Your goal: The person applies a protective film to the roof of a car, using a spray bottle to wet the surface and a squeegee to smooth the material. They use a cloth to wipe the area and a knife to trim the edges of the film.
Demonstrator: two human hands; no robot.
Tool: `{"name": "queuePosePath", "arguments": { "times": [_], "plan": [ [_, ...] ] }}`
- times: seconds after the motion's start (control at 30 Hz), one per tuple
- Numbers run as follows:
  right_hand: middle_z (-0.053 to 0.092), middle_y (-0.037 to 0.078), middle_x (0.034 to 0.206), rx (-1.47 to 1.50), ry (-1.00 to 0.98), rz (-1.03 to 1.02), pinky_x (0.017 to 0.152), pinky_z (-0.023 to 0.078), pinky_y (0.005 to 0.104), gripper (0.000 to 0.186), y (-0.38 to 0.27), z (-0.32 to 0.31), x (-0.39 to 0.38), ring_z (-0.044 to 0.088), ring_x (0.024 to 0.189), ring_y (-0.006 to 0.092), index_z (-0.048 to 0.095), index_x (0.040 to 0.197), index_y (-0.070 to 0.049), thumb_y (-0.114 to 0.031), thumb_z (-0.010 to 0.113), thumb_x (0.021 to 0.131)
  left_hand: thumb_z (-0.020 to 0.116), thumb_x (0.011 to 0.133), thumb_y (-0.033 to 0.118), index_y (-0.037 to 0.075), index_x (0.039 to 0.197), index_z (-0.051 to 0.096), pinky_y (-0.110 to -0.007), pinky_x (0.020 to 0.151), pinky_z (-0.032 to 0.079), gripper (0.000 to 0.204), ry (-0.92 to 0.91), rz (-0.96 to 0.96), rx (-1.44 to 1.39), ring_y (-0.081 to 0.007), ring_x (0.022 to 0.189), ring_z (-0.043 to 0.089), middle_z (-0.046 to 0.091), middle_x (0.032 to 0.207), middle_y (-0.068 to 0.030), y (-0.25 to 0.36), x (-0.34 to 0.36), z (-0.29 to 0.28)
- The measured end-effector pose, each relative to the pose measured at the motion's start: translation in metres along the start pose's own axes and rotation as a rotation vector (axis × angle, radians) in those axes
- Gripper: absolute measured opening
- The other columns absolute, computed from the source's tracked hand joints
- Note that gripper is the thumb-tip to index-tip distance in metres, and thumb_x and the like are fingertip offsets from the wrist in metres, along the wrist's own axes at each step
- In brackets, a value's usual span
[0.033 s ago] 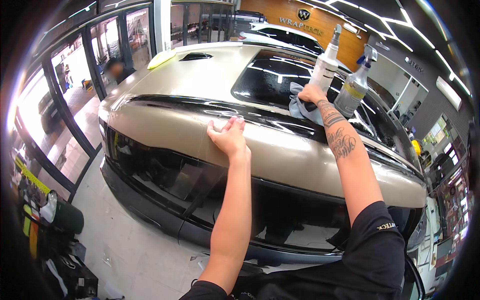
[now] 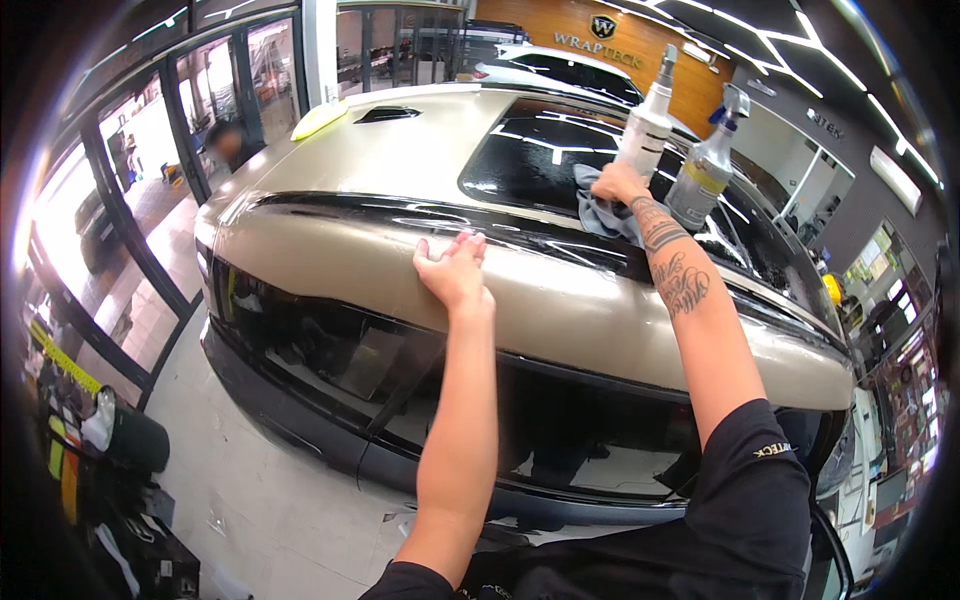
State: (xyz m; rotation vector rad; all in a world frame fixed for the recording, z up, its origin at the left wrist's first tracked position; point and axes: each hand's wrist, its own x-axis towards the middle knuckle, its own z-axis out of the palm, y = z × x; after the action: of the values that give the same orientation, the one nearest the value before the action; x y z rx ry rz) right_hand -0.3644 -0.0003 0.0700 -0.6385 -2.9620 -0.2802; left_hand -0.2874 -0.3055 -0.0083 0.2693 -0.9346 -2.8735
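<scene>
My left hand (image 2: 455,265) rests on the bronze upper side of a car (image 2: 340,250), just below a glossy black roof strip (image 2: 360,208), with its fingers bent and its thumb apart. My right hand (image 2: 620,185) grips a white spray bottle (image 2: 645,125) low down, above a crumpled grey cloth (image 2: 598,215) on the roof. A clear spray bottle with a yellow band (image 2: 700,180) stands just right of it, by the dark sunroof (image 2: 530,150).
A yellow item (image 2: 318,120) lies at the roof's far left. A blurred person (image 2: 235,145) is beyond that end. Glass doors (image 2: 190,100) line the left. A white car (image 2: 555,60) is behind. Equipment and a dark bin (image 2: 140,435) stand at lower left.
</scene>
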Motion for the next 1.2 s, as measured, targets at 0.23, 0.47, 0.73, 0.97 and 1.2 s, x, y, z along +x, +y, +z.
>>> {"name": "queuePosePath", "arguments": {
  "times": [0.23, 0.47, 0.73, 0.97, 1.2],
  "plan": [
    [0.062, 0.019, 0.114, 0.306, -0.053, 0.057, 0.093, 0.044, 0.0380, 0.050, -0.001, -0.010, 0.000, 0.056, 0.113, 0.0364, 0.067, 0.103, -0.001, -0.042, 0.055, 0.077, 0.062, 0.086, 0.008, 0.002, 0.096, 0.057, -0.041, 0.076, 0.053, 0.012, -0.148, -0.257, 0.151, -0.0242, 0.083, 0.064, 0.062, 0.087, -0.0100, 0.017, 0.029, -0.004],
    [0.063, 0.026, 0.102, 0.344, 0.404, -0.282, 0.085, 0.049, 0.0397, 0.042, 0.015, -0.026, 0.018, 0.061, 0.096, 0.0368, 0.061, 0.100, 0.005, -0.025, 0.063, 0.071, 0.059, 0.088, 0.006, 0.003, 0.099, 0.056, -0.044, 0.082, 0.053, 0.012, -0.214, -0.345, 0.080, -0.0258, 0.092, 0.065, 0.064, 0.094, -0.0106, 0.016, 0.031, -0.011],
    [0.062, 0.022, 0.094, 0.528, 0.318, -0.403, 0.080, 0.047, 0.0394, 0.034, 0.013, -0.021, -0.022, 0.061, 0.092, 0.0349, 0.051, 0.101, 0.000, -0.019, 0.062, 0.075, 0.058, 0.090, 0.009, -0.007, 0.108, 0.053, -0.044, 0.087, 0.053, 0.025, -0.046, -0.185, -0.030, -0.0314, 0.099, 0.063, 0.061, 0.106, -0.0188, 0.033, 0.067, -0.027],
    [0.058, -0.001, 0.092, 1.255, 0.424, -0.463, 0.078, 0.041, 0.0205, 0.033, 0.021, -0.052, -0.073, 0.052, 0.087, 0.0090, 0.056, 0.105, -0.004, -0.004, 0.064, 0.073, 0.049, 0.092, 0.005, 0.001, 0.113, 0.047, -0.047, 0.095, 0.047, 0.022, -0.149, -0.268, -0.072, -0.0298, 0.107, 0.061, 0.061, 0.113, -0.0153, 0.034, 0.091, -0.038],
    [0.056, 0.001, 0.103, 1.129, 0.517, -0.738, 0.083, 0.043, 0.0232, 0.032, -0.025, -0.133, -0.216, 0.049, 0.094, 0.0081, 0.049, 0.119, -0.009, -0.025, 0.058, 0.093, 0.055, 0.094, 0.023, -0.001, 0.103, 0.060, -0.035, 0.083, 0.050, 0.026, -0.125, 0.124, 0.663, -0.0223, 0.094, 0.064, 0.065, 0.107, -0.0141, 0.080, 0.031, -0.043]
  ]
}}
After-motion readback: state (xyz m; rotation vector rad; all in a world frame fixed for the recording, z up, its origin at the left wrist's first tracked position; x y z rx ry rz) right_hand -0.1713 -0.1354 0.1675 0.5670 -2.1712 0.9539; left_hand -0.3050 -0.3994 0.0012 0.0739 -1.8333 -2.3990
